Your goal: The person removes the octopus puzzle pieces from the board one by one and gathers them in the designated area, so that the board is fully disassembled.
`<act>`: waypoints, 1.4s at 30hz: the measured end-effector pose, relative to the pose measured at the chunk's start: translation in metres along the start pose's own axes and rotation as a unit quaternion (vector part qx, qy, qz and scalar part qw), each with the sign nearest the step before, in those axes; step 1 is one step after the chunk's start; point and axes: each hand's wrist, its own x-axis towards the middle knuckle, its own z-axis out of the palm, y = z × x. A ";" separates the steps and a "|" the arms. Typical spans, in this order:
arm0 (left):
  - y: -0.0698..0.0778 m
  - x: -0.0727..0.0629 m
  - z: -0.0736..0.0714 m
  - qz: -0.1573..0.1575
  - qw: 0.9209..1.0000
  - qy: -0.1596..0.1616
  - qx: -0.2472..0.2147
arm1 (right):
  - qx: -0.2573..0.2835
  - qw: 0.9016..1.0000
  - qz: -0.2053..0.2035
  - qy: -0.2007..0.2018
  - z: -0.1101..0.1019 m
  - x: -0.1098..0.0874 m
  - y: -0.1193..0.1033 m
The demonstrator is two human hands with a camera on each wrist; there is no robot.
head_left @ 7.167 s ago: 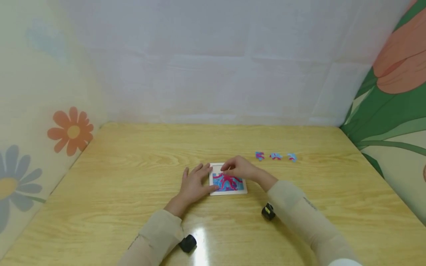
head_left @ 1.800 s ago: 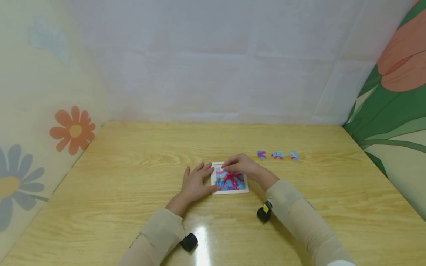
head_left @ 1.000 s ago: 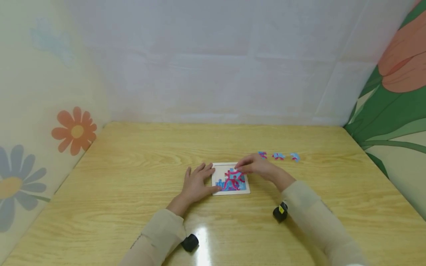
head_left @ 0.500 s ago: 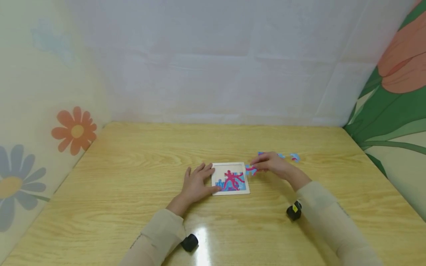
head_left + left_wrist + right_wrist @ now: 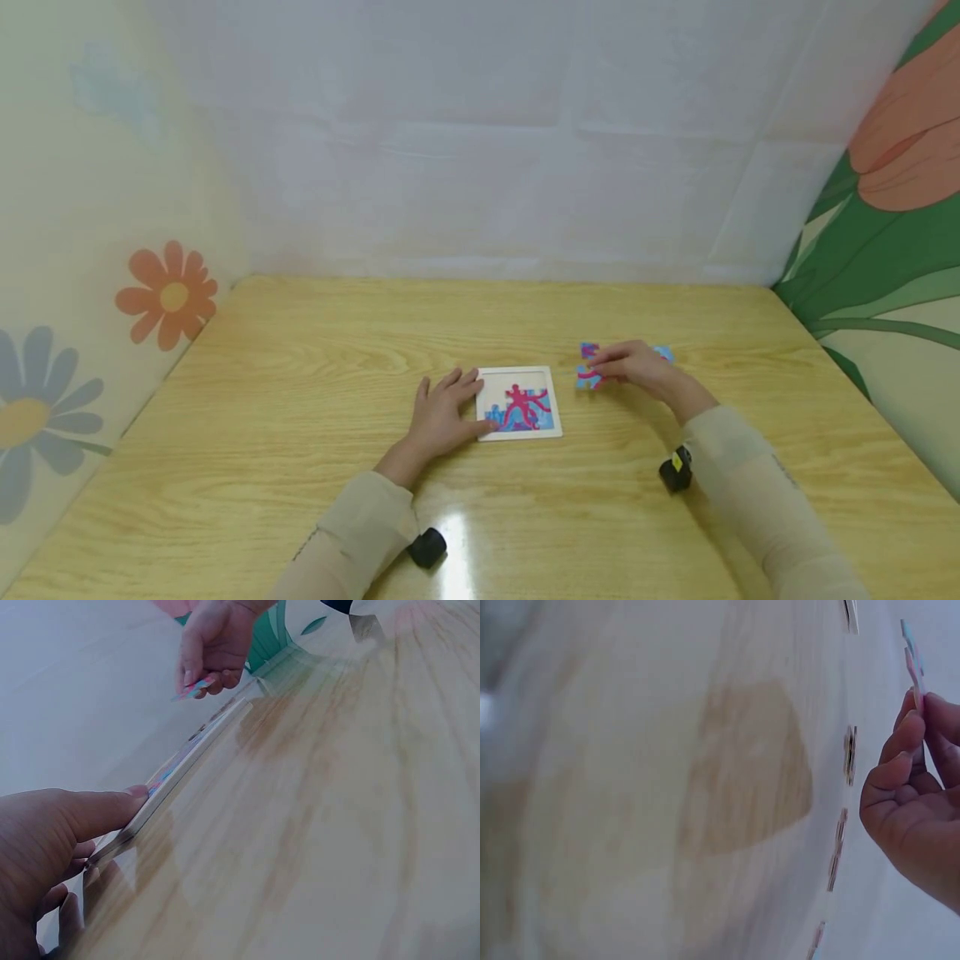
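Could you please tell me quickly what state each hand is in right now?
Left hand: open, resting against the white puzzle frame.
Right hand: closed, pinching a pink-and-blue puzzle part.

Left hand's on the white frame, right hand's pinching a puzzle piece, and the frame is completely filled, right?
Not quite: the white frame isn't completely filled. The head view shows bare backing along its far side. The rest stands: the left hand is on it and the right hand pinches a puzzle piece.
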 end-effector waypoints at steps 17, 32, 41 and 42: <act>-0.001 0.000 0.002 -0.005 1.000 0.001 -0.003 | -0.052 0.998 0.036 0.026 -0.014 0.003 0.005; 0.000 0.000 0.000 -0.002 1.000 0.000 -0.007 | -0.099 0.994 0.034 0.037 -0.013 0.007 0.005; 0.001 0.000 0.000 -0.007 1.000 -0.005 -0.010 | -0.108 0.993 0.041 0.034 -0.012 0.009 0.006; 0.002 -0.001 -0.001 -0.008 1.000 -0.005 -0.012 | -0.107 0.993 0.040 0.033 -0.011 0.008 0.005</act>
